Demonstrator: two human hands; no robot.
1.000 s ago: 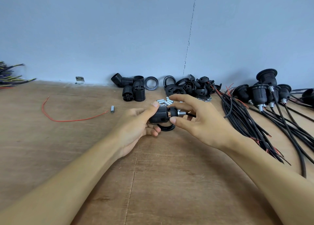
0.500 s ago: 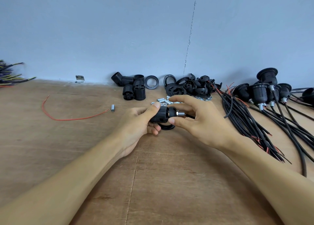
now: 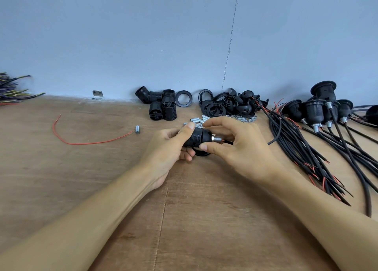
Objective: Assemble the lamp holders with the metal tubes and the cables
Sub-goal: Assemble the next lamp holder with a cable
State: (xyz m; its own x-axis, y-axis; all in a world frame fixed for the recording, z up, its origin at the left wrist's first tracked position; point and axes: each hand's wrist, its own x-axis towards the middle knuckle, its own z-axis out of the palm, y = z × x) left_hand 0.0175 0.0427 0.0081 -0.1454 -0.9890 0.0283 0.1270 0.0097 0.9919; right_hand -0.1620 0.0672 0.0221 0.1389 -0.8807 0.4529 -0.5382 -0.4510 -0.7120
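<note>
The wooden tabletop (image 3: 102,189) is laid out like a work line. At 3 o'clock a loose bundle of black cables (image 3: 306,148) lies within the right arm's reach, probably as stock. At 2 o'clock finished holders (image 3: 315,111) sit with tubes and leads fitted, parked out of the way. At 12 o'clock are loose black shells and rings (image 3: 231,105).

In the middle, the left hand (image 3: 169,148) wraps the ribbed body of a lamp holder (image 3: 197,136), held sideways just above the tabletop with the thumb on top to steady it. The right hand (image 3: 241,148) pinches its cap end between thumb and forefinger, likely to twist it home. A metal tube (image 3: 217,139) juts from that end toward 3 o'clock, with a cable running out of it. Spare tubes (image 3: 201,119) lie just beyond, at 12 o'clock.
</note>
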